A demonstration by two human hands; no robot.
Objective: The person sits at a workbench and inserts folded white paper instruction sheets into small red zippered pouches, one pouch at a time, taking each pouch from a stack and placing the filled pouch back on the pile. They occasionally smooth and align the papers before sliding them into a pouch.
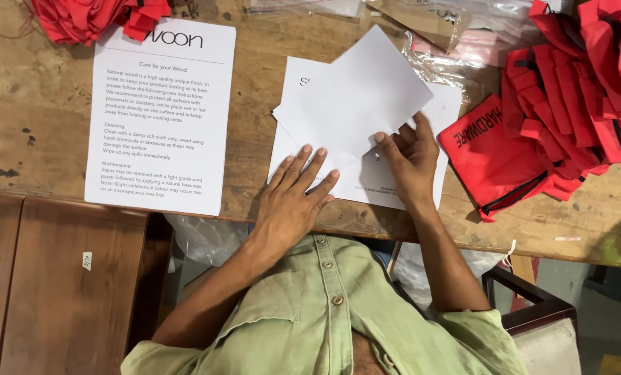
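Pressing flat on the paper stack [366,182], the left hand [293,201] lies open while the right hand [411,160] pinches the light, floppy folded sheet [362,94] at its edge.

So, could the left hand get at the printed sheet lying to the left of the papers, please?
Probably yes: the left hand rests flat on the white papers, and bare wooden table separates it from the printed sheet; nothing blocks the way.
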